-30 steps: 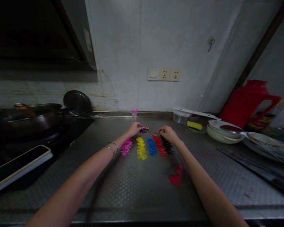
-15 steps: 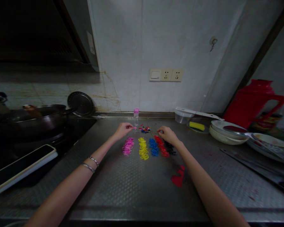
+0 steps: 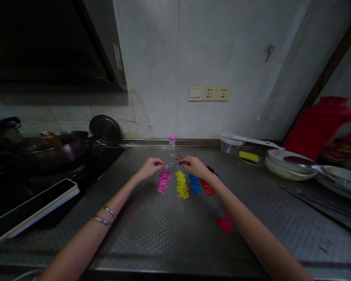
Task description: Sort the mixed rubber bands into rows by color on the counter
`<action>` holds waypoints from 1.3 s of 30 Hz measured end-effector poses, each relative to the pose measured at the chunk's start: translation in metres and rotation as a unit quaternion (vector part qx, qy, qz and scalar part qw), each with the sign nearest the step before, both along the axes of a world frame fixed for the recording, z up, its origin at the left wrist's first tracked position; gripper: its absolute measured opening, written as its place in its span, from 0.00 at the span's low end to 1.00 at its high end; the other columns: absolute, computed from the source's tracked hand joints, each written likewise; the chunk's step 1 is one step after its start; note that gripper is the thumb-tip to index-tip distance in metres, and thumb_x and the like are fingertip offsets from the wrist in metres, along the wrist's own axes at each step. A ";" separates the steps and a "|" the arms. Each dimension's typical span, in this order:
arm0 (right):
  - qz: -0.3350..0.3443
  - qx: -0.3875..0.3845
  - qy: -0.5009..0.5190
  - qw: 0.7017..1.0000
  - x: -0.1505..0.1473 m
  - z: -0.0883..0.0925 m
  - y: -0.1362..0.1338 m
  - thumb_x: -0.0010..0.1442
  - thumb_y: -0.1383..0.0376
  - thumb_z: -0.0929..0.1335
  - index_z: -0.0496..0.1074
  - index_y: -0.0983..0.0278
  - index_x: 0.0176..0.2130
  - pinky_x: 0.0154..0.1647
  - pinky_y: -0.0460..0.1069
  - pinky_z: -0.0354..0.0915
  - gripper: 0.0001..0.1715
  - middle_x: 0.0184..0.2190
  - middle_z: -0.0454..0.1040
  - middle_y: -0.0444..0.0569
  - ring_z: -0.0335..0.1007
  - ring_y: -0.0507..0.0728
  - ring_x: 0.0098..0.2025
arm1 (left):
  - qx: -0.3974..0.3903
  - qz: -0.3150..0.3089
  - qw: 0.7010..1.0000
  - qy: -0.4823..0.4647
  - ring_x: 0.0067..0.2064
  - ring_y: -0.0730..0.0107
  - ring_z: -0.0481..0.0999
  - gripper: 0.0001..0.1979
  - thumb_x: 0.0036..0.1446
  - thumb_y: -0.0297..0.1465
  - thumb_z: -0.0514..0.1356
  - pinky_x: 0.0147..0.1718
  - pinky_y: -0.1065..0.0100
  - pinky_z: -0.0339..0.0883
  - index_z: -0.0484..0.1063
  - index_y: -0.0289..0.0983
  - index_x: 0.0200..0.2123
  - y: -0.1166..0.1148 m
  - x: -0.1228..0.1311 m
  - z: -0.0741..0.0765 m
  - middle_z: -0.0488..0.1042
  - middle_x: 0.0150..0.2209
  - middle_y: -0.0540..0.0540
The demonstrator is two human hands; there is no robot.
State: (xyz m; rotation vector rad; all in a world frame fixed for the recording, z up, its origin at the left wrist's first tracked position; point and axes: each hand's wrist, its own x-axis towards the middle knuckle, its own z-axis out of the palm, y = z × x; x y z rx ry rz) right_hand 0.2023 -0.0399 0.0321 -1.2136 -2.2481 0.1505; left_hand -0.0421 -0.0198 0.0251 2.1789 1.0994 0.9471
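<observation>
My left hand (image 3: 149, 169) is closed in a pinch on a small pink rubber band (image 3: 166, 166), just above the pink pile (image 3: 163, 182). My right hand (image 3: 195, 167) is also pinched, over the small mixed-colour heap, which it largely hides. Bits of red and blue show by its fingertips; what it holds, if anything, I cannot make out. Sorted piles of yellow (image 3: 181, 185), blue (image 3: 195, 184), red (image 3: 207, 188) and black (image 3: 212, 171) bands lie on the steel counter, the last two partly behind my right hand and forearm. A clear bottle with a pink cap (image 3: 172, 138) stands behind the hands.
A red heart-shaped piece (image 3: 226, 224) lies beside my right forearm. To the left are a phone-like slab (image 3: 35, 207) and a wok (image 3: 55, 150) on the hob. Along the right sit a plastic tub (image 3: 231, 145), a yellow sponge (image 3: 249, 157), stacked bowls (image 3: 289, 169) and a red thermos (image 3: 312, 128).
My right hand has moved left from beside the red and black piles to over the mixed heap. The left hand has dropped slightly toward the pink pile, still pinching. The view has shifted slightly left.
</observation>
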 end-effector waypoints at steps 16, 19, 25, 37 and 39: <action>0.155 -0.104 -0.040 0.982 -0.056 0.010 0.031 0.51 0.72 0.63 0.75 0.66 0.41 0.30 0.43 0.60 0.17 0.32 0.76 0.49 0.69 0.51 0.31 | -0.009 -0.012 1.000 0.000 0.29 0.72 0.71 0.09 0.47 0.28 0.57 0.30 0.73 0.63 0.75 0.30 0.31 -0.002 -0.002 0.001 0.76 0.28 0.45; 0.155 -0.100 -0.029 0.982 -0.055 0.006 0.032 0.51 0.71 0.63 0.75 0.65 0.40 0.30 0.43 0.60 0.17 0.31 0.76 0.48 0.68 0.51 0.31 | -0.008 -0.014 1.000 -0.004 0.29 0.72 0.72 0.10 0.47 0.28 0.57 0.31 0.73 0.63 0.75 0.29 0.31 -0.001 -0.002 0.001 0.76 0.28 0.45; 0.158 -0.113 -0.019 0.981 -0.051 0.000 0.035 0.52 0.69 0.64 0.75 0.67 0.38 0.30 0.43 0.60 0.14 0.30 0.76 0.48 0.69 0.51 0.31 | -0.001 -0.020 1.000 0.002 0.29 0.74 0.71 0.09 0.48 0.28 0.57 0.30 0.74 0.63 0.75 0.30 0.31 0.004 -0.006 -0.005 0.76 0.28 0.46; 0.151 -0.126 -0.029 0.980 -0.048 -0.002 0.039 0.51 0.69 0.63 0.76 0.65 0.37 0.30 0.43 0.60 0.15 0.31 0.77 0.47 0.69 0.52 0.32 | -0.001 -0.021 1.000 0.009 0.29 0.74 0.71 0.09 0.48 0.28 0.57 0.30 0.74 0.63 0.75 0.31 0.30 0.003 -0.006 -0.005 0.75 0.27 0.46; 0.156 -0.132 -0.031 0.978 -0.047 -0.001 0.039 0.50 0.70 0.64 0.76 0.65 0.38 0.30 0.43 0.60 0.15 0.32 0.77 0.47 0.69 0.52 0.32 | -0.004 -0.022 1.000 0.008 0.29 0.74 0.71 0.09 0.48 0.29 0.57 0.30 0.74 0.63 0.75 0.31 0.30 0.003 -0.006 -0.006 0.75 0.27 0.46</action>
